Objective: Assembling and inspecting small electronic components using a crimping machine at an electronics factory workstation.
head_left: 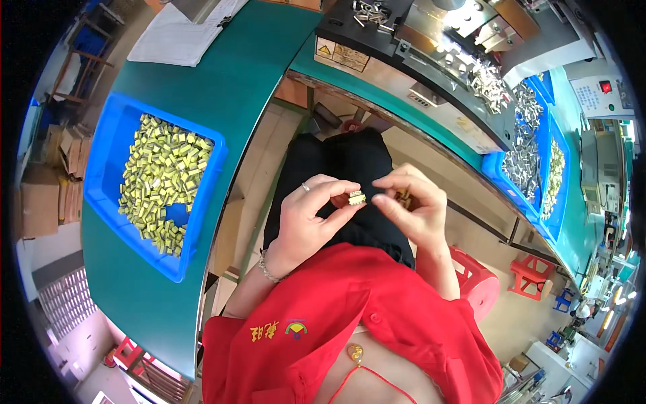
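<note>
1. Two bare hands at centre frame, raised over a dark lap and close together, fingertips near but apart.
2. Left hand [311, 219] just left of centre: thumb and forefinger pinched shut on a small yellow-and-metal part [356, 198], held at the fingertips; ring on one finger, bracelet [266, 267] at the wrist.
3. Right hand [414, 209] just right of centre: fingers curled closed around several small yellow parts [404, 196], only partly visible between the fingers; exact number impossible to tell.
4. Blue tray [108, 145] at left of frame on a green table [222, 87], heaped with many yellow-green parts [165, 180]; well apart from both hands.
5. Blue bin [542, 145] at right of frame along a second green bench, filled with silvery metal pieces [521, 158].
6. Machine [431, 47] at upper centre and upper right, with loose metal pieces scattered on its top.
7. White papers [182, 34] at upper left on the green table.
8. Red shirt [356, 316] across lower centre; red stool [479, 283] at lower right beside it, another red stool [530, 273] farther right on the floor.
</note>
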Demonstrator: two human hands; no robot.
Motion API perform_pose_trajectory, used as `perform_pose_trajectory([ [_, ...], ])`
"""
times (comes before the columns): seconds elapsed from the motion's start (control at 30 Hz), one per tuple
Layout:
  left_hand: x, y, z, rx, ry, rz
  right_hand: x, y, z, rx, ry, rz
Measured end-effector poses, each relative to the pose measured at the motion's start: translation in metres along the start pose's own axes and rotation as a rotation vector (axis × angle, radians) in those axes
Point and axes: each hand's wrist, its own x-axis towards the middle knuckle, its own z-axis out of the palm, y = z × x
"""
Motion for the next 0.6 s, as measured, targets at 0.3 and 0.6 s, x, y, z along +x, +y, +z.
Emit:
perform_pose_trajectory([
  [0.3,0.001,0.006,0.000,0.237,0.007,0.149,-0.008,-0.008,0.010,-0.064,0.003,-0.065],
  [0.6,-0.002,0.005,0.000,0.367,0.012,0.275,-0.008,-0.013,0.014,-0.201,0.029,-0.124],
])
